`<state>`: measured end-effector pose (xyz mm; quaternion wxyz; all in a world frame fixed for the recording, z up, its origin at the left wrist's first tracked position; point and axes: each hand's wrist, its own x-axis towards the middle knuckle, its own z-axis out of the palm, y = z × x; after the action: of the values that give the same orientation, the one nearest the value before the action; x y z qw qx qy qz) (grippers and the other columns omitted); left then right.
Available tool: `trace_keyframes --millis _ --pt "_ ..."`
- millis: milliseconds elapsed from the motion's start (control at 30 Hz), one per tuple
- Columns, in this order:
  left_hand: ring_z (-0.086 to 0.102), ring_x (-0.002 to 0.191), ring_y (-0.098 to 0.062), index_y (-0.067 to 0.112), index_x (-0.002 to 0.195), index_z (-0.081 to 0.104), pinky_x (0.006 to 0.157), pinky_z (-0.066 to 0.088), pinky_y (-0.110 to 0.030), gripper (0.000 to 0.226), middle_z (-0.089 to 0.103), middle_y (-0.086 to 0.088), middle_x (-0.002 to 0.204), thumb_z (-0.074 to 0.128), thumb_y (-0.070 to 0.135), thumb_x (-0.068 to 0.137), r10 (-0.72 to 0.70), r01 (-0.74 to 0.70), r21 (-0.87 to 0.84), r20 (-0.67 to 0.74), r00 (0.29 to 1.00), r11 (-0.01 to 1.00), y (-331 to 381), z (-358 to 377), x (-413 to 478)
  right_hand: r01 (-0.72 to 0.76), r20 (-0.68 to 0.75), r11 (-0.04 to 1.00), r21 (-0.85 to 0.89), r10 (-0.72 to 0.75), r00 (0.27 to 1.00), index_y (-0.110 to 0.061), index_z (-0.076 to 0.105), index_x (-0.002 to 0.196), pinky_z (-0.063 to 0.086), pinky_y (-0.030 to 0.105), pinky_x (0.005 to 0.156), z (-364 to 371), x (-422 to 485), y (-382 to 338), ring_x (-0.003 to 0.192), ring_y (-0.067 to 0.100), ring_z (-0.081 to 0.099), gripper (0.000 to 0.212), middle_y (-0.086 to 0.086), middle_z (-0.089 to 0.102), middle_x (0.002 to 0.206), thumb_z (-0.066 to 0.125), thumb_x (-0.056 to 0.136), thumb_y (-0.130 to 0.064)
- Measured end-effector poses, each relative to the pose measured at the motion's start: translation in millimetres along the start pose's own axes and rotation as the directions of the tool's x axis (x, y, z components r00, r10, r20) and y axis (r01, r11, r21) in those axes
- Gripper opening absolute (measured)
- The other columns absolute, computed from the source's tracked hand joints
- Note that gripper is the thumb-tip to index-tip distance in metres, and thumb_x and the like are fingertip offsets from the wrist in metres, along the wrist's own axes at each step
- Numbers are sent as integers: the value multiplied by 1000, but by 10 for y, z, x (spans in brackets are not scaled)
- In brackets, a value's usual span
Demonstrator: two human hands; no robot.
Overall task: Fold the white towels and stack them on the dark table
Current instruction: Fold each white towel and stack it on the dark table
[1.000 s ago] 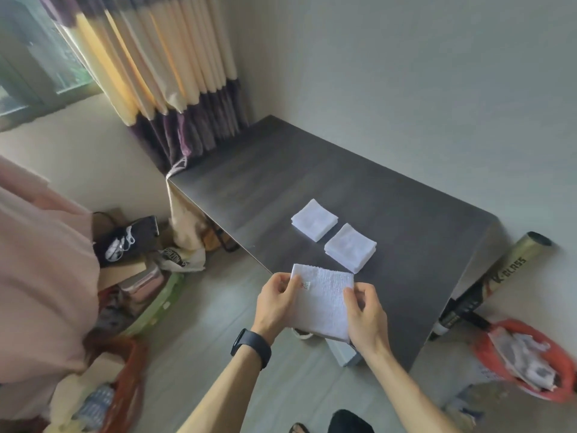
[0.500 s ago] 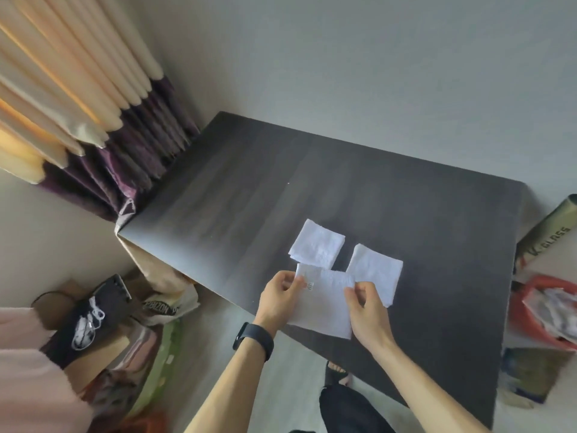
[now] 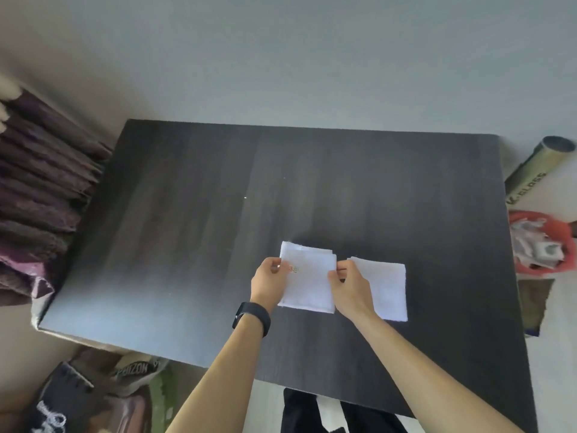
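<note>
Head view: the left hand (image 3: 269, 281) and right hand (image 3: 350, 284) each pinch a side edge of the towel (image 3: 310, 289), low over the table (image 3: 187, 229), covering a second towel (image 3: 304, 246); a third towel (image 3: 388, 289) lies just beside. Light, soft and limp, it likely needs both edges held lest the folds open

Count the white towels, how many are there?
3: held towel between left hand and right hand; lower towel peeking beneath it; right towel on the table. More may hide.
</note>
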<state>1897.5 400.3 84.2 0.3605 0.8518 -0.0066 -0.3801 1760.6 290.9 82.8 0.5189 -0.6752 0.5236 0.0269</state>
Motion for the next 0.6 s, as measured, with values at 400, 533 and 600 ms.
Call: trace_keyframes --millis 400,533,600 --pt "60 94 -19 24 115 50 79 51 -31 16 61 4 109 43 33 103 67 -78 114 91 994 990 -136 14 530 -133 -184 978 -162 103 978 -24 55 115 42 29 65 400 328 -12 89 20 59 16 -4 67 107 46 104 -33" --pt "59 88 -8 30 109 50 67 46 -25 9 61 5 108 46 35 102 103 -118 110 134 986 987 -179 -8 572 -150 -225 974 -170 110 968 -22 57 115 37 26 57 427 333 -15 85 19 56 16 -3 68 106 47 104 -29" --pt "57 87 -1 34 106 52 63 44 -21 7 62 6 107 48 37 101 122 -135 99 132 984 986 -163 -17 592 -153 -254 975 -162 108 961 -21 58 114 36 25 56 435 333 -16 83 19 56 16 -2 68 104 47 103 -28"
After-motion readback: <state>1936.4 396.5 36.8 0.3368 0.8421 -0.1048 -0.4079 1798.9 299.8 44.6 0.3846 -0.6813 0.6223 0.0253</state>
